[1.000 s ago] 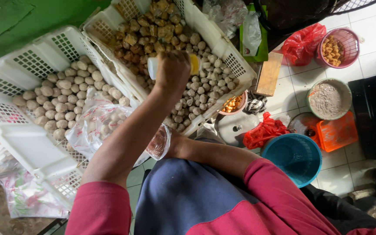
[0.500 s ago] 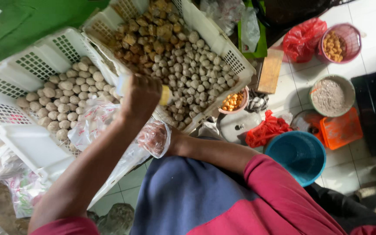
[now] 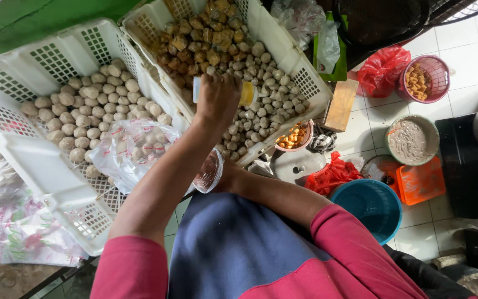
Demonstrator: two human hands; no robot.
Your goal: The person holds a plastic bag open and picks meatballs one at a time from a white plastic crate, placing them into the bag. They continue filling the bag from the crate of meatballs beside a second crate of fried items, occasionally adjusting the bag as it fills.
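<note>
My left hand [image 3: 217, 99] is closed around a small white and yellow scoop [image 3: 247, 93], held over the right white basket [image 3: 300, 72]. That basket holds brown fried pieces at the far end and grey meatballs nearer to me. My right hand [image 3: 229, 176] is mostly hidden behind my left forearm. It grips a clear plastic bag [image 3: 208, 173] just below the basket's edge. The left white basket [image 3: 23, 149] is full of pale meatballs, and a filled plastic bag of meatballs [image 3: 134, 149] lies on it.
On the tiled floor to the right are a small bowl of orange pieces [image 3: 293, 137], a wooden block [image 3: 341, 105], red plastic bags [image 3: 383, 69], a pink basket of fried pieces [image 3: 424, 77], a bowl of brown paste [image 3: 413, 138], an orange container [image 3: 421, 180] and a blue bucket [image 3: 372, 202].
My left hand swung with the scoop from the right basket down toward the clear bag, then back over the right basket. My right hand kept the bag in place.
</note>
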